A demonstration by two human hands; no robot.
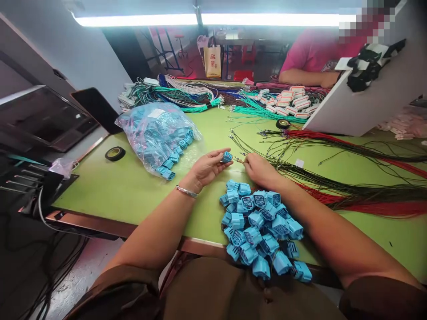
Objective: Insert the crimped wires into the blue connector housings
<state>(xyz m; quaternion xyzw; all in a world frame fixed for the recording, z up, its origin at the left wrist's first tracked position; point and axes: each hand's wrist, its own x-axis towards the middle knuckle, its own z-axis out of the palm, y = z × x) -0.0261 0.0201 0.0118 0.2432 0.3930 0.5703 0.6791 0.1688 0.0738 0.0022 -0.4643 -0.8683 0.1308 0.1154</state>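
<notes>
Between the fingertips of my left hand is a blue connector housing, its face with small cavities turned toward the right. My right hand is closed on thin wires, whose terminal ends stick out toward the housing with a small gap between. Below both hands lies a heap of blue connector housings at the table's front edge, beside my right forearm. A long bundle of dark wires with metal tips runs off to the right behind my right hand.
A clear plastic bag of blue housings lies at left, near a roll of black tape. Wire bundles and white connectors line the back. A white panel stands at right. A person in pink sits across.
</notes>
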